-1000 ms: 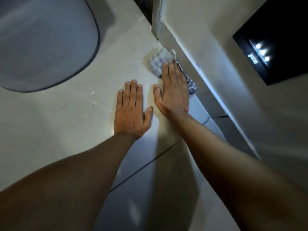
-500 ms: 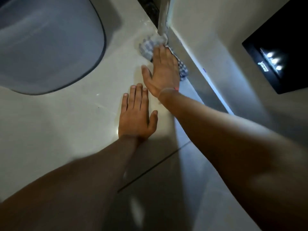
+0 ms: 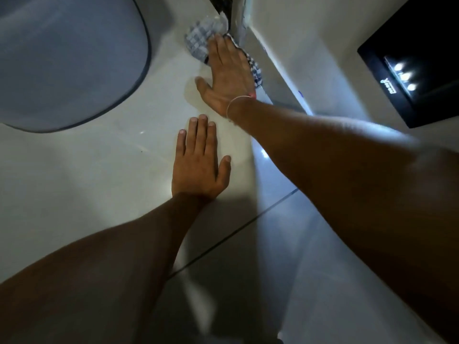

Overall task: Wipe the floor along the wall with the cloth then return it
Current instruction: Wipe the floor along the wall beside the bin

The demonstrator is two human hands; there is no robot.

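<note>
A blue-and-white checked cloth (image 3: 198, 38) lies on the pale tiled floor (image 3: 99, 182), against the foot of the wall (image 3: 278, 70) near a corner. My right hand (image 3: 227, 75) presses flat on top of it, fingers stretched forward, so most of the cloth is hidden under the palm. Checked fabric shows ahead of the fingertips and along the hand's right edge. My left hand (image 3: 198, 165) rests flat on the floor behind the right one, fingers together and holding nothing.
A large grey rounded object (image 3: 67, 58) sits on the floor at the upper left. A black panel with three small lights (image 3: 407, 70) hangs on the wall to the right. A vertical frame edge (image 3: 239, 18) meets the wall at the corner ahead.
My right hand has slid the cloth forward along the wall toward the corner. The left hand has stayed planted on the floor.
</note>
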